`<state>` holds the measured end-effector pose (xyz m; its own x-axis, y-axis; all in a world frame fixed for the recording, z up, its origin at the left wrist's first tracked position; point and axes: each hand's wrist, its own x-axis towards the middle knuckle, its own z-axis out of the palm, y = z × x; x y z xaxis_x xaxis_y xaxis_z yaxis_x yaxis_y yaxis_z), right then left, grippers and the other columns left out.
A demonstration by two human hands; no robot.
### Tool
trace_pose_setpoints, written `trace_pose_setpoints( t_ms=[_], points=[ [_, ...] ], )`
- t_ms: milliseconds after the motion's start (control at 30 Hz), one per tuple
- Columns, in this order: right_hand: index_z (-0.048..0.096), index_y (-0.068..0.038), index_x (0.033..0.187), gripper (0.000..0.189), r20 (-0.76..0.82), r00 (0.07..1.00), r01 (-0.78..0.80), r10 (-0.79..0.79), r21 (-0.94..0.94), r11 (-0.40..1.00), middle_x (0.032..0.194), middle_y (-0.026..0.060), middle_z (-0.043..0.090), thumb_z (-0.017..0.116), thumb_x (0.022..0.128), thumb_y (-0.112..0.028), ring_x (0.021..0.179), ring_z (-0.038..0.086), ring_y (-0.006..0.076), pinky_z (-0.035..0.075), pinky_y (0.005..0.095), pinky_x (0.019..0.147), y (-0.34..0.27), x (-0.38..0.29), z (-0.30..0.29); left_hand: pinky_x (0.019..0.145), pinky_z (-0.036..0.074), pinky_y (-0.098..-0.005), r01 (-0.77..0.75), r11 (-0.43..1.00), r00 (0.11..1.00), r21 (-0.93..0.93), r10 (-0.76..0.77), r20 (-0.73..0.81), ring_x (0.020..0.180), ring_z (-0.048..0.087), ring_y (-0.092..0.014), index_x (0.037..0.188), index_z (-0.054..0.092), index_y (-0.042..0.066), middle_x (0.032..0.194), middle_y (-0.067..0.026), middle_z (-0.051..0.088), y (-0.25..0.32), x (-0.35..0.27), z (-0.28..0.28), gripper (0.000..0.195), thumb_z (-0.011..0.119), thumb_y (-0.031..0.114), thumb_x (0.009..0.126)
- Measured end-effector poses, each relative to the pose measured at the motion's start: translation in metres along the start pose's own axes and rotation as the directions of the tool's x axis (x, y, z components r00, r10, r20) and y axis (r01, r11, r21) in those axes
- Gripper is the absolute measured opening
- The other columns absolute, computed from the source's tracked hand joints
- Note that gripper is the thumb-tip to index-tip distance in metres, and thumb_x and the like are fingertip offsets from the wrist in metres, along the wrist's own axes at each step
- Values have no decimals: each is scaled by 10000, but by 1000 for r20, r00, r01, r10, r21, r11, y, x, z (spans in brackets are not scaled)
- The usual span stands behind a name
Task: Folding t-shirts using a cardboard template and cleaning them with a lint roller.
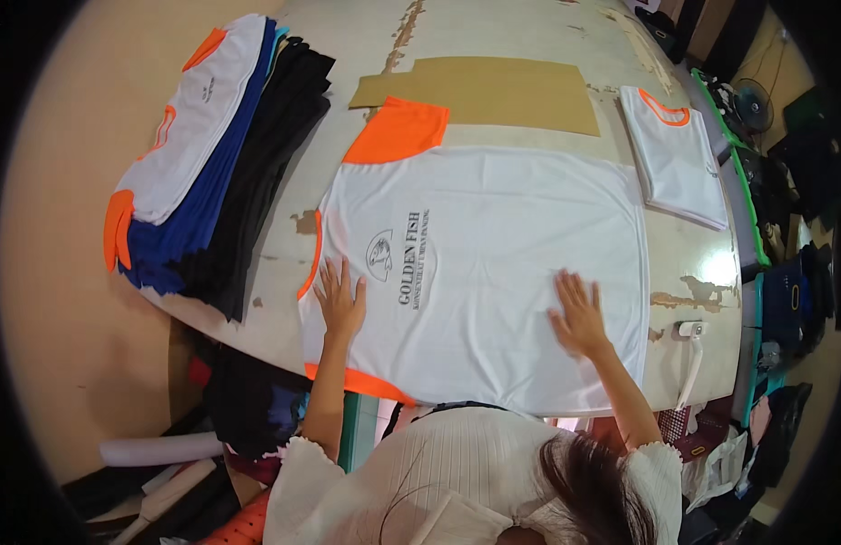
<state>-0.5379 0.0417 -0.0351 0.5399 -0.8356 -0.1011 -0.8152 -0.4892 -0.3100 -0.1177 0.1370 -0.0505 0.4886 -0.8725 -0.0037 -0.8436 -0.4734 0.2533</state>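
A white T-shirt point(488, 272) with orange sleeves and neckline lies spread flat across the table, its printed side up. The collar points left and the hem right. My left hand point(340, 300) rests palm down near the collar, its fingers spread. Nearer the hem, my right hand point(578, 315) is flat on the fabric, also with fingers apart. Neither hand grips anything. Beyond the shirt's far sleeve lies a tan cardboard piece point(509, 95). The near sleeve hangs close to the table's front edge.
Folded white-and-orange shirts point(209, 116) lie at the left beside blue garments point(182, 238) and black garments point(257, 184). A folded white shirt point(679, 163) is at the right. A white handled object point(693, 361) lies on the worn table point(706, 259). Crates with garments stand beyond the right edge.
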Motion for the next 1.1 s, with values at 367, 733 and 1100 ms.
trace_pose_setpoints(
  t_ms=[367,733,1100],
  points=[
    [168,-51,1390,615,-28,994,-107,106,-48,993,1451,108,170,354,885,-349,1341,142,278,9,519,1057,-52,-41,11,1071,61,-468,-12,997,997,-80,6,-72,1338,125,-309,1372,280,143,1444,-148,164,-35,-17,0,528,369,380,909],
    [126,-81,1404,643,-304,515,-851,801,-74,519,1476,60,87,259,909,-470,1362,55,208,-6,601,1015,25,-66,36,985,280,-443,-125,916,972,-381,37,-230,1183,351,-330,1199,480,52,1267,-152,402,-69,-11,-27,393,535,197,838],
    [177,-12,1378,648,-210,931,-309,299,-13,951,1456,107,152,329,892,-414,1353,105,236,-64,561,1029,-236,79,83,622,462,-245,117,740,982,-662,15,190,691,542,-115,921,589,-17,772,-45,575,-142,17,-46,244,674,124,741]
  ],
)
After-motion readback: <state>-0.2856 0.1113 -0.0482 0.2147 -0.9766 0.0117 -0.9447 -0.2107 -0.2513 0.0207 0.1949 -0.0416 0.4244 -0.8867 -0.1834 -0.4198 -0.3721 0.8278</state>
